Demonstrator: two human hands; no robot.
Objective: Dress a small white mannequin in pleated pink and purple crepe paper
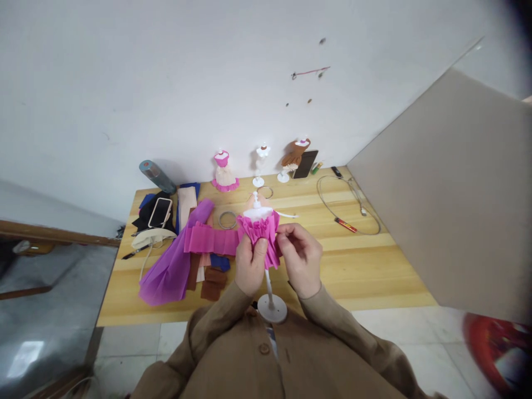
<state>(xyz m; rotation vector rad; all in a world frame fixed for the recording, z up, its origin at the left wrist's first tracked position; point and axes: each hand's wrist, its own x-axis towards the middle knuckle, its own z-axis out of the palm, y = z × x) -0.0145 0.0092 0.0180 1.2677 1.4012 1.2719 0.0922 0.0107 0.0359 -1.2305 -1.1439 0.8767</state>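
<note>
The step in hand seems to be shaping the pink ruffle round the small white dress form; to do it well, the left fingers should press just firmly enough to keep the gathers from sliding, since such thin, crinkled material would probably crush or tear under a hard squeeze. The right fingers would do best to work in small pinches close to the edge, evening the folds before moving on round the form. The left hand is clamped on the ruffle, thumb across its front, with the form's bare white top just beyond the fingertips and the round base below them, nearer the person's body. The right hand comes in from the other side, thumb and forefinger drawn together at the ruffle's edge; whether they grip cloth or something finer is too small to tell. Both forearms angle inward. A pleated pink strip lies left of the left fingers above the counter; whether it joins the ruffle behind them is hidden.
</note>
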